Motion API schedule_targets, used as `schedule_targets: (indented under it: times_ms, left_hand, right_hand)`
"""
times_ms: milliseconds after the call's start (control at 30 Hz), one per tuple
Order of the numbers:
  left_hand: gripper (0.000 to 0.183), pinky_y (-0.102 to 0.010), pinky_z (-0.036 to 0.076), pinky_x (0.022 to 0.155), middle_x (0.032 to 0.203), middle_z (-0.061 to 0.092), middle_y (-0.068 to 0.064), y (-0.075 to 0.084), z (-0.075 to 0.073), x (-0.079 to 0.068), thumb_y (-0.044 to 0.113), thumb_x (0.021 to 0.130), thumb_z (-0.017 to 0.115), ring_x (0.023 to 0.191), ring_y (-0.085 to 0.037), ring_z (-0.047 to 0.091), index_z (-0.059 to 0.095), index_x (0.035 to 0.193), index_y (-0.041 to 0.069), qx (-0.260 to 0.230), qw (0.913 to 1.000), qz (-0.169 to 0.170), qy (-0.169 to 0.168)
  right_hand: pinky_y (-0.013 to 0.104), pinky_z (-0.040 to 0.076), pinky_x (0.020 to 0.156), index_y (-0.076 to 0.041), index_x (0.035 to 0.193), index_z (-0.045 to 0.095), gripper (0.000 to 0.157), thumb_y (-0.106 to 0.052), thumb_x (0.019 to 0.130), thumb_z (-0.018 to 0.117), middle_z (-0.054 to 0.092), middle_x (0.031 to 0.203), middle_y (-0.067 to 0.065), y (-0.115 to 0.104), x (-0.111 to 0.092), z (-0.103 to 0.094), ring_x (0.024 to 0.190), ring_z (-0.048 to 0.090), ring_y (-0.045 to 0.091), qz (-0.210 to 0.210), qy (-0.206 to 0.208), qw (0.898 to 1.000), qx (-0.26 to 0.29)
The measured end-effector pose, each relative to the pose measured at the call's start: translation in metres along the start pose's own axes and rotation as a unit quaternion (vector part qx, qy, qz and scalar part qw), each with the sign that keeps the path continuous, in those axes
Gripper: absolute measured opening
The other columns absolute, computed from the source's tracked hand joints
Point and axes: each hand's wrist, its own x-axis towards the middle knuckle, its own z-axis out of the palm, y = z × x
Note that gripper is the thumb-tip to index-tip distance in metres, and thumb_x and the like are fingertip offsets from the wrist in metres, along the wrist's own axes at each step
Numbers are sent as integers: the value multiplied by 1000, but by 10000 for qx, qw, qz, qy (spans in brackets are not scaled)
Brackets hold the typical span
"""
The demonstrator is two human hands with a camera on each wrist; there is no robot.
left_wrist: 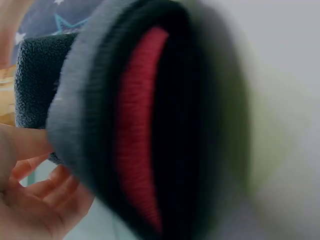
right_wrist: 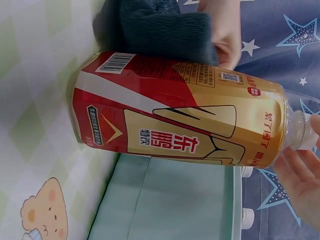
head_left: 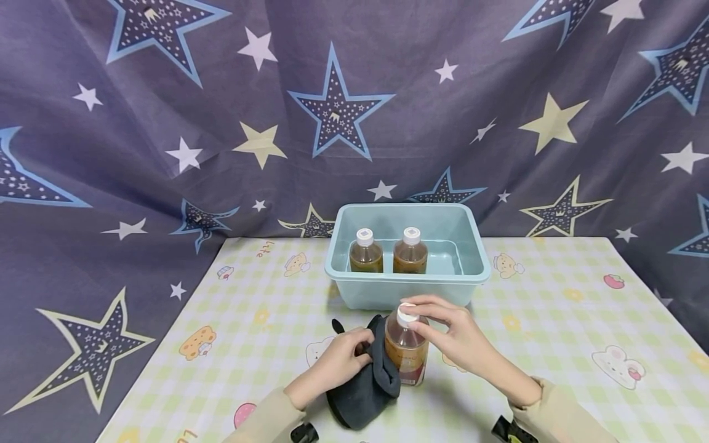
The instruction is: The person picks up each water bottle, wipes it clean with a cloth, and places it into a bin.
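A drink bottle (head_left: 407, 351) with a gold and red label stands upright on the table in front of the bin. My right hand (head_left: 451, 329) pinches its white cap (head_left: 408, 312) between thumb and fingers. To the left of the bottle, my left hand (head_left: 346, 357) grips a folded dark grey cloth (head_left: 360, 400), which lies against the bottle's side. A red patch (left_wrist: 137, 125) shows inside the cloth's fold in the left wrist view. Seen from the right wrist, the label (right_wrist: 170, 115) faces the camera, and the cloth (right_wrist: 160, 37) touches the bottle's far side.
Behind the bottle sits a light blue plastic bin (head_left: 410, 289). Inside it, two similar bottles stand upright, one on the left (head_left: 365, 255) and one near the middle (head_left: 410, 255). A checked tablecloth (head_left: 554, 320) covers the table, and a star-patterned curtain (head_left: 443, 135) hangs behind.
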Motion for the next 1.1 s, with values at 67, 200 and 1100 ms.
schedule_targets:
  times_ms: [67,200,1100]
  left_hand:
    - [17,-20,39,58,74,47,5,4,-5,0,1,75,61,64,-6,45,53,79,15,-104,9999,-23,44]
    - [16,-21,39,59,77,48,3,12,-14,-1,0,76,60,66,-7,44,55,82,13,-180,9997,-1,154]
    - [18,-19,36,56,77,49,1,22,-26,3,-4,75,59,64,-14,45,57,85,11,-127,9975,409,555]
  right_hand:
    - [19,43,81,-6,104,64,27,1,78,61,57,112,9,0,0,0,105,53,16,-8,10,10000,9]
    - [18,42,81,-5,104,64,28,3,77,62,58,111,11,1,0,1,104,53,17,-112,65,9999,5]
    - [20,43,81,-7,103,64,26,0,78,62,58,111,11,0,-1,0,105,53,15,205,-52,9997,109]
